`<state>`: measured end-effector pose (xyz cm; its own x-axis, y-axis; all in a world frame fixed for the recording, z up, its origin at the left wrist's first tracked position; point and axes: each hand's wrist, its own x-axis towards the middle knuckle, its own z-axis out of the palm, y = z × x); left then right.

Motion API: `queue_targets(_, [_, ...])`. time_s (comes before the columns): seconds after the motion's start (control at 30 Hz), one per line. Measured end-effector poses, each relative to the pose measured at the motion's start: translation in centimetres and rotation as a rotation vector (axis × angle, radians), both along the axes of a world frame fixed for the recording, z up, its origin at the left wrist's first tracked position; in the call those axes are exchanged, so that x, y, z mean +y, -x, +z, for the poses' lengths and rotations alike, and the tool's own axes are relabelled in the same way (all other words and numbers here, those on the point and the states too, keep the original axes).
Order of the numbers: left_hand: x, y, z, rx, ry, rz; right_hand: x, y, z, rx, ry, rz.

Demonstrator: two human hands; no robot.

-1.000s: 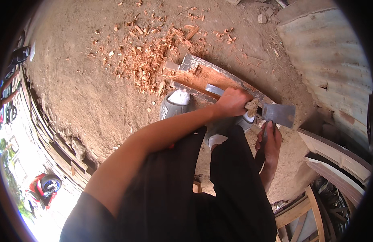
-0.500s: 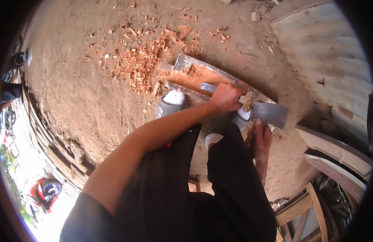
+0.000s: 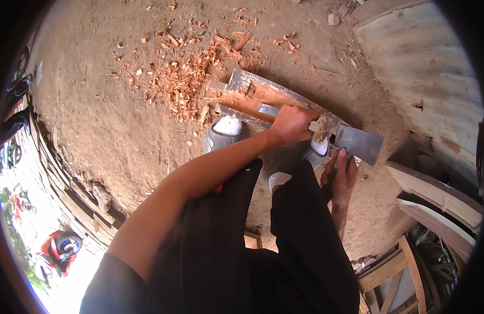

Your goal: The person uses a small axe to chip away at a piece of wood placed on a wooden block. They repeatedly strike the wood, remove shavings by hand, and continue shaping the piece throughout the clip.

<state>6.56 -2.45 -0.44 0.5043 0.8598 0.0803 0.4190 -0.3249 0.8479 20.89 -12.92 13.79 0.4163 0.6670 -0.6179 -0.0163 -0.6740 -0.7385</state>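
Left hand (image 3: 294, 125): closed round chisel (image 3: 268, 109). Right hand (image 3: 342, 176): gripping cleaver (image 3: 360, 143). Wood (image 3: 273, 95): beneath chisel, ten o'clock of left hand. Apparent step: chiselling by blows; another blow would call for steady chisel, clear fingers.

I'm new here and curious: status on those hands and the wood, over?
Left hand gripping chisel. Right hand holding broad-bladed tool. Wood piece ahead, wood chips near its left end; grey shoe close.
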Motion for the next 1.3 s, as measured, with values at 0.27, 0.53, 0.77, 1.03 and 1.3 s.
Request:
queue_targets(0.27, [0.0,0.4,-0.1,-0.027,0.057,0.038,0.3,-0.3,0.2,-0.01,-0.015,0.012])
queue_targets(0.53, [0.1,0.6,-0.1,0.052,0.04,0.07,1.0,-0.4,0.9,0.001,-0.001,0.005])
queue_targets(0.77, [0.7,0.1,0.3,0.03,0.045,0.109,1.7,-1.4,0.6,-0.012,0.121,0.136])
queue_targets(1.03, [0.2,0.3,-0.2,0.079,0.047,0.042,1.7,-1.6,-0.1,0.0,0.163,0.139])
queue_targets(1.3, [0.6,-0.3,-0.1,0.128,0.01,0.08,1.2,-2.0,-0.5,0.054,0.182,0.137])
